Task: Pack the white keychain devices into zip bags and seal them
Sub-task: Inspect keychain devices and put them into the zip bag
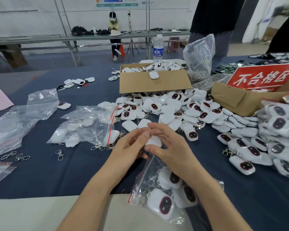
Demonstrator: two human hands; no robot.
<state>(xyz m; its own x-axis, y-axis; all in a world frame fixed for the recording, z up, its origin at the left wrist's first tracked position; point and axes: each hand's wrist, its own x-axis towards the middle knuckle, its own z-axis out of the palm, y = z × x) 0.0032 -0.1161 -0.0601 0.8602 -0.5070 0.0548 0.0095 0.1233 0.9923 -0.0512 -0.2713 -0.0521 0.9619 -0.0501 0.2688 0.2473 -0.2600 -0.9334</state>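
Keychain device [154,141], between left hand [131,145], right hand [172,144]

Left hand [132,145] and right hand [171,147] hold a keychain device [154,141] over a zip bag [141,180].

The keychain device [154,141] I held was smooth white plastic, the zip bag [148,171] clear crinkly film, the tablecloth [57,172] matt navy cloth, the box [150,85] brown cardboard, the clasps [59,154] shiny metal.

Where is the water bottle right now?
In the head view, the water bottle stands upright at the far side of the table, just behind the open cardboard box and left of the crumpled clear plastic bag.
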